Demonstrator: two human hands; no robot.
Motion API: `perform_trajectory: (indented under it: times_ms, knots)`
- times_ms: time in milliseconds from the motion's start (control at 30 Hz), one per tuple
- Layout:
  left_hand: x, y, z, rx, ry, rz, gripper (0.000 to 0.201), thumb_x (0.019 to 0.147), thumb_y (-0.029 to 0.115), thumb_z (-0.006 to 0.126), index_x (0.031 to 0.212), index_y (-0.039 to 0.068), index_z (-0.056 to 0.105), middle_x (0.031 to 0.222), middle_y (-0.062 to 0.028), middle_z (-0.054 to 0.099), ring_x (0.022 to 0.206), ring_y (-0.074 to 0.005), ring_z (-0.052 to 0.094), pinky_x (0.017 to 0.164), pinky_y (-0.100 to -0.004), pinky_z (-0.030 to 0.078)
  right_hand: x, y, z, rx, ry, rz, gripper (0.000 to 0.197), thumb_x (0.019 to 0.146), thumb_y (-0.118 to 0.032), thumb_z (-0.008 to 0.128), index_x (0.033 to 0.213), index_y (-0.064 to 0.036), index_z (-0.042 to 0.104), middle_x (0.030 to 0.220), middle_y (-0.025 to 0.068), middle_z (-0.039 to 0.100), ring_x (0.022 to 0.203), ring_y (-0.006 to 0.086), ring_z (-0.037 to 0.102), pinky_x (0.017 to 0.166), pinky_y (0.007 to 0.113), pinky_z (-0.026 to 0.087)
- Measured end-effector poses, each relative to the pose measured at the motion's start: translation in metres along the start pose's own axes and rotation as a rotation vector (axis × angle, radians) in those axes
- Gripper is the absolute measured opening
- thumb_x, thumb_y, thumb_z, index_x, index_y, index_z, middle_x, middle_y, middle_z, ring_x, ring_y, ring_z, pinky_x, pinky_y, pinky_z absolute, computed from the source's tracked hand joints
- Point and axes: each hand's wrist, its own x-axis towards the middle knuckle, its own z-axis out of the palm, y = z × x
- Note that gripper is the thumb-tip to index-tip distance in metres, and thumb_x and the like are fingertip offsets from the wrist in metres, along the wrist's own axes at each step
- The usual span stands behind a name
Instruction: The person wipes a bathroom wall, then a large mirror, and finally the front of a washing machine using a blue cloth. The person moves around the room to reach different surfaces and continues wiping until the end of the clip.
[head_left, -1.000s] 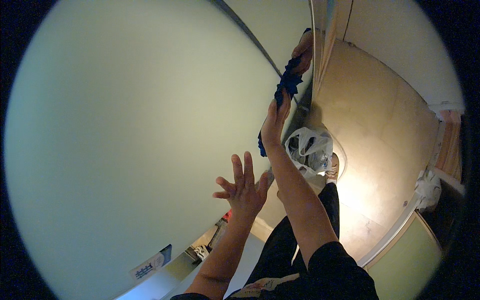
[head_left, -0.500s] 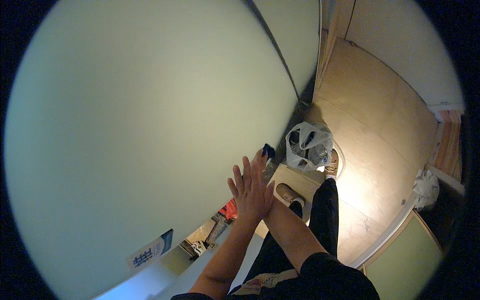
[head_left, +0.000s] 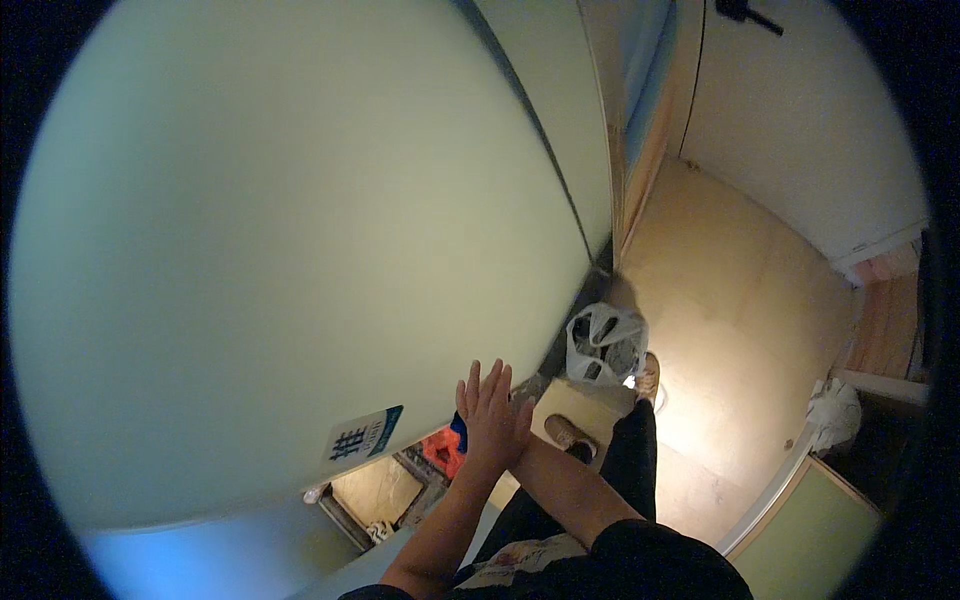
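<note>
My left hand (head_left: 488, 425) is open, with its fingers stretched out and slightly apart. Its palm side lies over my right hand and wrist, where the two forearms cross. My right forearm (head_left: 570, 490) comes in from the lower right; the fingers of that hand are hidden behind the left one. A small dark blue thing (head_left: 459, 428) peeks out at the left edge of the hands, and I cannot make out whether the right hand holds it. Beyond both hands stands a large pale frosted panel (head_left: 300, 250) with a blue-and-white sticker (head_left: 362, 437) low on it.
A white plastic bag (head_left: 606, 345) with dark and grey things in it stands on the floor by my feet. Brown shoes (head_left: 572, 436) are on my feet. A red item (head_left: 443, 452) lies below the panel's edge. At right are a crumpled white bag (head_left: 834, 415) and a white door (head_left: 800, 130).
My hands have drawn lower and nearer to me, and the right fingers have gone behind the left hand. The view has shifted, showing the door handle and more below the panel.
</note>
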Motion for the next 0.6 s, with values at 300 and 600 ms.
perform_trajectory:
  times_ms: [300, 600]
  knots:
    - [-0.009, 0.005, -0.064, -0.193, 0.178, 0.219, 0.050, 0.075, 0.022, 0.063, 0.119, 0.002, 0.048, 0.125, -0.0148, 0.047, 0.125, -0.0332, 0.034, 0.101, -0.0478, 0.025, -0.079, -0.069, 0.053, -0.016, -0.292, -0.058, 0.050, 0.091, -0.036, 0.041, 0.125, -0.0004, 0.040, 0.122, 0.0172, 0.046, 0.107, 0.0297, 0.046, 0.093, 0.037, 0.035]
    - [0.030, 0.071, -0.146, -0.597, 0.381, 0.336, 0.053, 0.074, 0.007, 0.064, 0.123, 0.000, 0.045, 0.124, -0.0206, 0.046, 0.115, -0.0335, 0.045, 0.095, -0.0398, 0.037, -0.147, -0.268, 0.060, -0.386, 0.179, -0.821, 0.047, 0.090, -0.029, 0.044, 0.126, 0.0006, 0.038, 0.120, 0.0181, 0.047, 0.106, 0.0283, 0.049, 0.093, 0.035, 0.036]
